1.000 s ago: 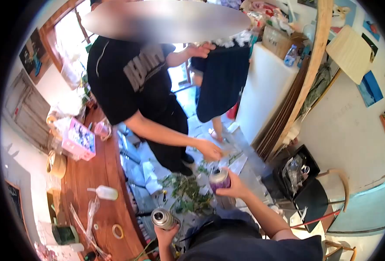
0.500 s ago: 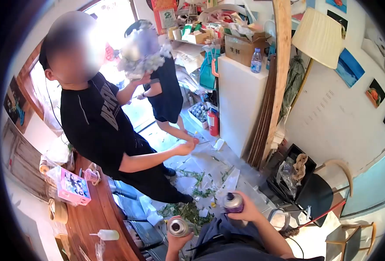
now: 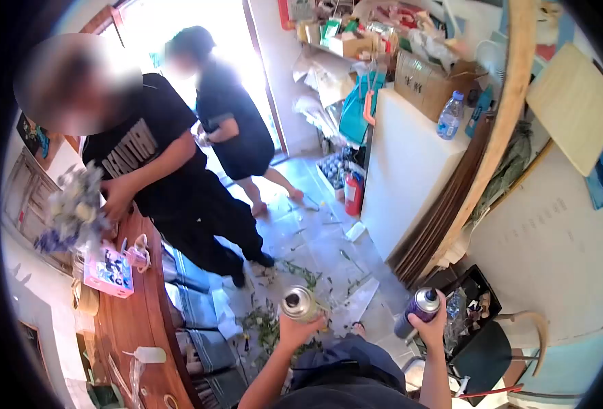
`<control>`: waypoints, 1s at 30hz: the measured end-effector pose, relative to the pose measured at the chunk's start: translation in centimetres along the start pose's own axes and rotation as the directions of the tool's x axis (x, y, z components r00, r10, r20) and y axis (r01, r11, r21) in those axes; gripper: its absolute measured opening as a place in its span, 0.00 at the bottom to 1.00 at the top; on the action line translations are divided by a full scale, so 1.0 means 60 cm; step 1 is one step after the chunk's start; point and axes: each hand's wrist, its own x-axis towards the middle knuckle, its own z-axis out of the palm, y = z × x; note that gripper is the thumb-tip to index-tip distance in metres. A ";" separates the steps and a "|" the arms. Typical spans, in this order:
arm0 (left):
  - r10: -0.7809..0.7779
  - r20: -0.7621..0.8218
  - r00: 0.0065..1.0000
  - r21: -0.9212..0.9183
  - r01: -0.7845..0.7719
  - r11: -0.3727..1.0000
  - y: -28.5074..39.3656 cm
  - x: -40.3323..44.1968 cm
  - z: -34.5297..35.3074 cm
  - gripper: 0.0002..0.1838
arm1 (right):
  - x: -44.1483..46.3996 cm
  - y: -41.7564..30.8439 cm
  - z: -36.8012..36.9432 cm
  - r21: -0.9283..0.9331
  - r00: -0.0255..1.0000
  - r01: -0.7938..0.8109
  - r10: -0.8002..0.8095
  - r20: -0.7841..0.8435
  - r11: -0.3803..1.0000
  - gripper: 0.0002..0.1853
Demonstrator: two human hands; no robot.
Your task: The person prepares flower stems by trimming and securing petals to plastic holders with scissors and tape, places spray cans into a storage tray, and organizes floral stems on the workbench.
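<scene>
My left hand (image 3: 301, 332) is closed around a spray can (image 3: 298, 302) with a pale body and a metal top, held upright in front of me. In my right hand (image 3: 433, 326) is a purple spray can (image 3: 420, 311) with a dark nozzle, leaning to one side. The cans are apart, one on each side of my lap. Ahead to the left, a person in a black T-shirt (image 3: 153, 146) holds a bouquet (image 3: 76, 208) of white and purple flowers over the wooden table.
The wooden table (image 3: 127, 320) carries a pink box (image 3: 108, 273) and a squeeze bottle (image 3: 150, 354). Cut stems and leaves (image 3: 266, 324) litter the floor. A second person (image 3: 230, 116) stands near the doorway. At right are a black chair (image 3: 484, 354) and a black crate (image 3: 478, 293).
My hands have moved apart and up, each with its can. The person in the T-shirt has turned left and brought the bouquet down beside the table. My view has shifted too.
</scene>
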 end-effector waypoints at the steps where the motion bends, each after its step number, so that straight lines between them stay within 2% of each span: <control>1: 0.024 -0.030 0.999 0.005 -0.024 1.000 0.020 0.026 0.011 0.23 | 0.038 -0.013 0.002 -0.023 0.999 0.037 -0.036 0.041 0.999 0.37; 2: -0.082 -0.075 0.994 -0.007 0.081 0.997 0.009 0.043 0.017 0.22 | 0.072 -0.013 0.004 -0.036 0.995 0.061 -0.058 0.081 0.998 0.37; 3: -0.122 -0.142 0.982 -0.146 0.101 0.984 0.027 0.064 0.032 0.22 | 0.110 -0.009 0.003 -0.050 0.988 0.097 -0.090 0.124 0.994 0.38; 5: -0.124 -0.183 0.975 -0.154 0.096 0.983 0.015 0.107 0.034 0.22 | 0.172 -0.010 0.014 -0.059 0.974 0.115 -0.101 0.201 0.992 0.39; 7: -0.137 -0.271 0.953 -0.099 0.113 0.989 0.015 0.145 0.029 0.23 | 0.221 0.012 0.033 -0.147 0.976 0.100 -0.068 0.207 0.984 0.39; 8: -0.069 -0.311 0.948 0.084 0.099 0.992 -0.015 0.163 0.011 0.23 | 0.243 0.022 0.046 -0.158 0.976 0.064 -0.029 0.217 0.985 0.39; 9: -0.082 -0.375 0.924 0.156 0.150 0.976 -0.031 0.182 -0.002 0.25 | 0.264 0.029 0.059 -0.171 0.974 0.072 -0.032 0.226 0.983 0.39; 11: -0.027 -0.479 0.877 0.214 0.147 0.966 -0.044 0.236 -0.026 0.28 | 0.305 0.035 0.085 -0.203 0.972 0.083 -0.034 0.233 0.976 0.40; 13: -0.043 -0.539 0.841 0.144 0.142 0.979 -0.074 0.308 -0.059 0.28 | 0.352 0.043 0.117 -0.164 0.974 0.062 -0.024 0.225 0.985 0.41; 15: -0.002 -0.604 0.797 0.207 0.159 0.965 -0.099 0.404 -0.088 0.28 | 0.407 0.060 0.155 -0.146 0.979 0.009 0.021 0.204 0.989 0.41; 16: 0.067 -0.634 0.770 0.284 0.151 0.947 -0.138 0.455 -0.108 0.28 | 0.438 0.074 0.175 -0.207 0.981 0.012 0.029 0.193 0.978 0.42; 17: 0.043 -0.637 0.770 0.274 0.174 0.946 -0.144 0.513 -0.119 0.30 | 0.466 0.090 0.197 -0.167 0.983 -0.025 0.055 0.176 0.986 0.42; 19: -0.013 -0.648 0.762 0.133 0.130 0.983 -0.187 0.638 -0.139 0.32 | 0.542 0.122 0.264 -0.082 0.985 -0.080 0.091 0.148 0.993 0.42; 21: 0.004 -0.648 0.761 0.072 0.057 0.996 -0.220 0.771 -0.136 0.31 | 0.637 0.150 0.356 -0.085 0.986 -0.066 0.078 0.147 0.994 0.40; 22: -0.110 -0.637 0.763 -0.017 0.128 0.992 -0.236 0.831 -0.134 0.27 | 0.693 0.170 0.403 -0.237 0.982 -0.068 0.107 0.156 0.969 0.39; 23: -0.113 -0.618 0.778 0.061 0.190 0.980 -0.241 0.878 -0.131 0.24 | 0.737 0.168 0.453 -0.391 0.975 -0.077 0.152 0.165 0.917 0.38; 24: -0.154 -0.604 0.782 -0.040 0.163 0.986 -0.235 0.925 -0.119 0.24 | 0.791 0.167 0.512 -0.294 0.955 -0.139 0.206 0.212 0.946 0.37; 25: -0.181 -0.593 0.785 -0.135 0.125 0.983 -0.238 0.982 -0.113 0.24 | 0.846 0.196 0.564 -0.265 0.934 -0.122 0.201 0.295 0.956 0.36; 28: -0.130 -0.522 0.843 0.153 0.242 0.958 -0.291 1.070 -0.119 0.27 | 0.976 0.243 0.713 -0.502 0.908 0.163 0.070 0.414 0.849 0.35; 30: -0.108 -0.537 0.837 0.207 0.255 0.944 -0.311 1.142 -0.121 0.29 | 1.058 0.306 0.819 -0.470 0.900 0.268 -0.045 0.433 0.841 0.34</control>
